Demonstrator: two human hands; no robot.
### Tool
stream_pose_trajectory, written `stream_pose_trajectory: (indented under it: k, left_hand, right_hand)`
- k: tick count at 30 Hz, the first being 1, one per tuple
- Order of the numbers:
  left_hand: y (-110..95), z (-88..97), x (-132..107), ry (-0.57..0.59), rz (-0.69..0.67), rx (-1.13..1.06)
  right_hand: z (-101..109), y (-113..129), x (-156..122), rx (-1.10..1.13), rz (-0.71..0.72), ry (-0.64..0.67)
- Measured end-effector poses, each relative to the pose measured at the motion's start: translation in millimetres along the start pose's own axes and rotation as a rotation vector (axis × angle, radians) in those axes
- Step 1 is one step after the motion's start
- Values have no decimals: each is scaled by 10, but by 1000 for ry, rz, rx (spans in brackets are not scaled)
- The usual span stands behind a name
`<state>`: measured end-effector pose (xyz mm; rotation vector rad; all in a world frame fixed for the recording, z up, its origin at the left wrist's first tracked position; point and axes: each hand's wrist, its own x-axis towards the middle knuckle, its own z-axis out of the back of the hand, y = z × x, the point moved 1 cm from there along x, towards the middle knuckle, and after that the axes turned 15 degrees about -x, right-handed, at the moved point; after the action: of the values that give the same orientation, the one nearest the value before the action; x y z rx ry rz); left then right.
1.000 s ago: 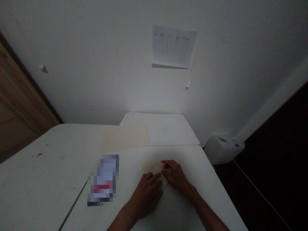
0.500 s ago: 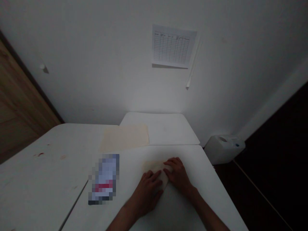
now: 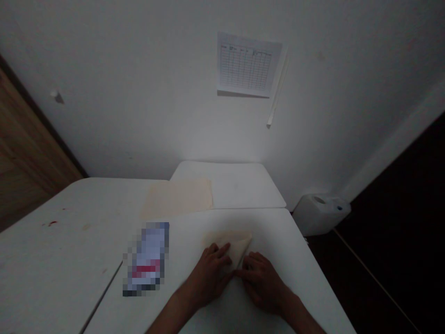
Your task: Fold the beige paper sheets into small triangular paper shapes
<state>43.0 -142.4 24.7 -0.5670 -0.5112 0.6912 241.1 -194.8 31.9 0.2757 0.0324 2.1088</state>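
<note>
- The small folded sheet (image 3: pixel 240 247) lies on the worktop (image 3: pixel 302 273), its near part hidden by hands.
- Left of the sheet, a pixelated item (image 3: pixel 148 260) can't be made out.
- Left hand (image 3: pixel 211 272): palm down on the sheet, fingers loosely spread.
- Right hand (image 3: pixel 261 280): fingers curled at the sheet's near corner; cannot tell if they pinch it.
- Beyond the sheet, a printed chart (image 3: pixel 246 67) on the wall (image 3: pixel 139 93).

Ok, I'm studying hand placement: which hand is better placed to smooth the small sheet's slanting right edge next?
Probably the right hand: it sits by the slanting edge's lower end, while the left hand lies further left on the small sheet.
</note>
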Motion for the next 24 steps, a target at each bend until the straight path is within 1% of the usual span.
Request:
stream_pose_trajectory:
  k: [5,11,16,19,24]
  left_hand:
    - [43,-21,-5,-18,-21,-9]
    - [28,-12,9,-21,-18,-30]
    - [33,-9,2,20,39,-32]
    - [35,-9,-6,29,33,-28]
    - [36,-19,-3,42,42,-37]
  right_hand:
    - [3,3,9,33,-23,20]
    - [-13,28,10,28,-36,33]
    - [-76,2,-6,-71,-119,5]
    - [-87,-46,-5,-147,-180,-8]
    - [-83,-160,21,-264,-242,-20]
